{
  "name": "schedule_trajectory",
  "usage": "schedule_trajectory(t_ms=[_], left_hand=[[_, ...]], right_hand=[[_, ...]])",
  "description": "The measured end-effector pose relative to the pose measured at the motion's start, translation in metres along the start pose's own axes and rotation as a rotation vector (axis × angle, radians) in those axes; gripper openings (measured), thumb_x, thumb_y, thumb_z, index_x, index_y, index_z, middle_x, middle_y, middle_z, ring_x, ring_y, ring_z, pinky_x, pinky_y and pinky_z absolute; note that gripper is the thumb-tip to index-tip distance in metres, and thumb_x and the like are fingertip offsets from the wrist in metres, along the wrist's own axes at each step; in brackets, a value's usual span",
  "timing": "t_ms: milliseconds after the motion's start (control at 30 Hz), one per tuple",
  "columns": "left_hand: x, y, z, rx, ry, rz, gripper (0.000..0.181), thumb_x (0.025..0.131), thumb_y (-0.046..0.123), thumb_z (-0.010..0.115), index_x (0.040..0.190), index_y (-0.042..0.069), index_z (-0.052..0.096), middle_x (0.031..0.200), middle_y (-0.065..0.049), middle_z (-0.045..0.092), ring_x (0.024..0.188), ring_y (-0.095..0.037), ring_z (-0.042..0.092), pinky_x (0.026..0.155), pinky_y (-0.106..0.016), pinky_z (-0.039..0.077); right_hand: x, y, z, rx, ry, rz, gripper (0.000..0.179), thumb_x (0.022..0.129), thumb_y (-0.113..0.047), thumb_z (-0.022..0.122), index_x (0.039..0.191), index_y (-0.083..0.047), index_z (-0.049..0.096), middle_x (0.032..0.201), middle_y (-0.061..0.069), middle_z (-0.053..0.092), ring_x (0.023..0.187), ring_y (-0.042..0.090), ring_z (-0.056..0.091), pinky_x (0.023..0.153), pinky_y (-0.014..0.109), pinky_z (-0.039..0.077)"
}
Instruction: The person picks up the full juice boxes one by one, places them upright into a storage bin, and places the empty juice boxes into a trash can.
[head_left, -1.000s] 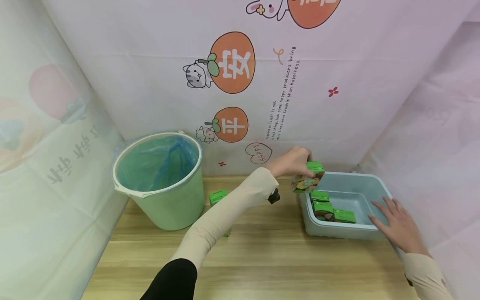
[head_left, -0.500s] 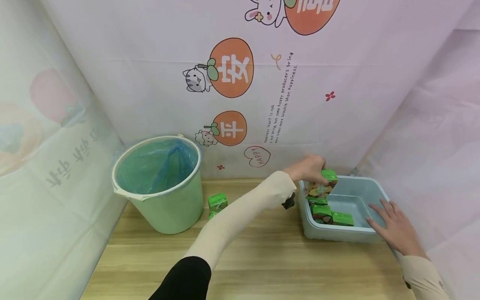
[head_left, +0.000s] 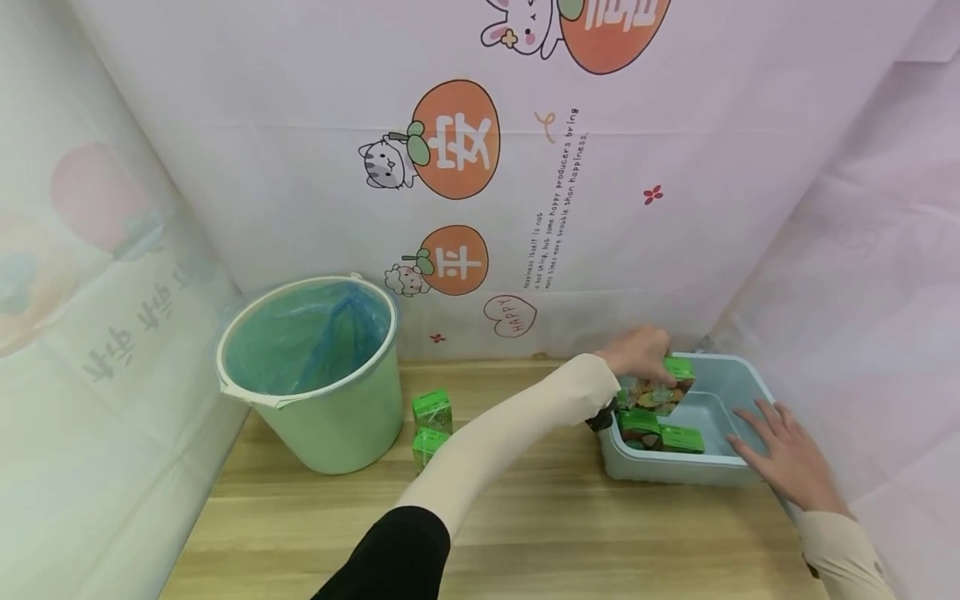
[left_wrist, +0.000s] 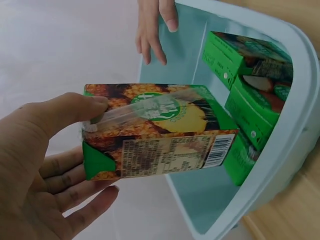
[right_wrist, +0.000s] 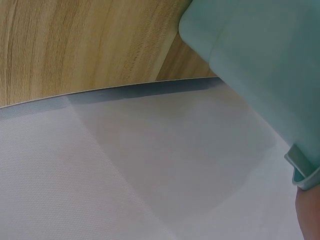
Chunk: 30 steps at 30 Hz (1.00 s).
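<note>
Green carton (left_wrist: pixel 160 131) has moved rightward over the tub (head_left: pixel 690 468), my left hand (head_left: pixel 639 352) pinching it, right hand (head_left: pixel 786 457) spread by the rim. Guessing I'm packing; next: lower, release.

Cream sleeves (head_left: pixel 517 437) and bare hands (head_left: pixel 639 354)
The left sleeve is smooth along the forearm, slightly creased at the cuff, and meets black cloth (head_left: pixel 401 550) in a curved edge; a small black fitting (head_left: pixel 602 417) shows under that wrist. A dark piece (head_left: pixel 811 568) edges the right cuff (head_left: pixel 821 525).
</note>
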<state>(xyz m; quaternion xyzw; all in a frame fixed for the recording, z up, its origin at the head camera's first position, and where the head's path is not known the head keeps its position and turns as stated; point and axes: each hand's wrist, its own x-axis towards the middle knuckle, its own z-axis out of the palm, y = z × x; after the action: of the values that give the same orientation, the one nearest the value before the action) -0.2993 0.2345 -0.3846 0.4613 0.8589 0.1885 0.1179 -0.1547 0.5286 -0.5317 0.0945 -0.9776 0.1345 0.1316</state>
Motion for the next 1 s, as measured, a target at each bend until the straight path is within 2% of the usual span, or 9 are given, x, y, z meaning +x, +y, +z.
schedule_trajectory(t_ms=[133, 267, 400, 533, 700, 833, 1000], left_hand=[[0.010, 0.005, 0.012, 0.049, 0.051, -0.033, 0.054, 0.099, 0.034, 0.076, 0.061, 0.018, 0.043, 0.053, 0.005, 0.032, 0.045, -0.006, 0.029, 0.050, -0.019, 0.032], [0.023, 0.021, 0.027, 0.079, 0.088, -0.068, 0.047, 0.099, 0.037, 0.076, 0.070, 0.018, 0.044, 0.063, 0.006, 0.035, 0.053, -0.006, 0.031, 0.052, -0.019, 0.031], [0.038, 0.038, 0.041, 0.085, 0.105, -0.067, 0.039, 0.100, 0.039, 0.075, 0.077, 0.020, 0.051, 0.069, 0.007, 0.043, 0.057, -0.004, 0.036, 0.053, -0.018, 0.032], [0.047, 0.047, 0.053, 0.116, 0.135, -0.087, 0.040, 0.099, 0.042, 0.076, 0.075, 0.020, 0.052, 0.066, 0.008, 0.043, 0.054, -0.004, 0.035, 0.052, -0.018, 0.031], [0.049, 0.044, 0.063, 0.077, 0.153, -0.102, 0.041, 0.098, 0.041, 0.077, 0.073, 0.020, 0.051, 0.065, 0.007, 0.040, 0.051, -0.004, 0.032, 0.050, -0.017, 0.031], [0.046, 0.033, 0.073, 0.020, 0.191, -0.105, 0.041, 0.100, 0.034, 0.077, 0.071, 0.018, 0.051, 0.065, 0.006, 0.040, 0.052, -0.004, 0.033, 0.050, -0.017, 0.032], [0.037, 0.018, 0.091, 0.041, 0.236, -0.154, 0.049, 0.097, 0.031, 0.080, 0.068, 0.017, 0.043, 0.063, 0.006, 0.036, 0.051, -0.004, 0.030, 0.048, -0.017, 0.030]], right_hand=[[-0.001, -0.002, -0.001, -0.009, 0.002, -0.005, 0.058, 0.106, -0.039, 0.060, 0.148, -0.001, 0.050, 0.157, 0.040, 0.034, 0.144, 0.066, 0.024, 0.107, 0.080, 0.024], [-0.011, 0.001, -0.004, -0.018, -0.002, 0.002, 0.058, 0.106, -0.038, 0.061, 0.148, 0.000, 0.050, 0.156, 0.041, 0.034, 0.144, 0.067, 0.023, 0.108, 0.080, 0.022], [-0.026, 0.007, -0.009, -0.036, 0.000, 0.015, 0.057, 0.107, -0.036, 0.060, 0.149, 0.001, 0.049, 0.158, 0.042, 0.031, 0.146, 0.067, 0.018, 0.117, 0.076, 0.012], [-0.030, 0.009, -0.013, -0.053, -0.003, 0.011, 0.058, 0.108, -0.036, 0.058, 0.151, 0.001, 0.047, 0.159, 0.041, 0.029, 0.146, 0.067, 0.018, 0.124, 0.068, 0.003], [-0.022, 0.008, -0.012, -0.062, 0.016, -0.018, 0.056, 0.107, -0.035, 0.059, 0.149, 0.001, 0.049, 0.158, 0.040, 0.033, 0.146, 0.065, 0.021, 0.127, 0.060, 0.001], [-0.011, 0.004, -0.007, -0.052, 0.024, -0.029, 0.054, 0.106, -0.036, 0.060, 0.145, 0.001, 0.052, 0.156, 0.040, 0.036, 0.145, 0.065, 0.023, 0.120, 0.072, 0.014], [-0.003, -0.003, 0.001, -0.028, -0.002, -0.013, 0.054, 0.106, -0.038, 0.060, 0.145, 0.000, 0.053, 0.156, 0.039, 0.037, 0.144, 0.065, 0.024, 0.106, 0.080, 0.025]])
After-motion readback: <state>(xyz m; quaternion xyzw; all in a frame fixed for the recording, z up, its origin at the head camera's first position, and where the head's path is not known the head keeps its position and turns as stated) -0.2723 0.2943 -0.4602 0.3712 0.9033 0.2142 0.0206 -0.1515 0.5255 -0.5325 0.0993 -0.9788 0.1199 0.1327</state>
